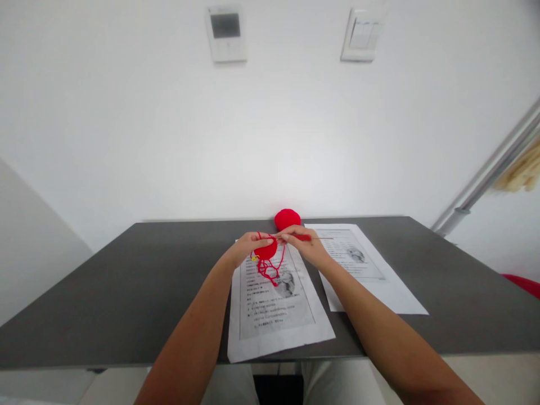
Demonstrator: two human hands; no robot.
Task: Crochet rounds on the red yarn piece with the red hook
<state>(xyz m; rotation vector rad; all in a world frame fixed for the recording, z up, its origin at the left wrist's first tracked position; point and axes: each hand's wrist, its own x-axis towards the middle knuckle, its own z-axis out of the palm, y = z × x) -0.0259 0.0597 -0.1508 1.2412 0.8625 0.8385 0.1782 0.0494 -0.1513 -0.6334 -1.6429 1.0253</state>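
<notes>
My left hand is closed round a small red crocheted piece, with red yarn looped over its forefinger. Loose red yarn hangs from the piece onto the printed sheet below. My right hand pinches a crochet hook with a red handle, its tip meeting the red piece. A ball of red yarn sits on the table just behind both hands. A small yellow marker shows under the left hand.
Two printed sheets lie on the dark grey table, one under my hands, another to the right. A white wall with two panels stands behind. A metal pole leans at the right.
</notes>
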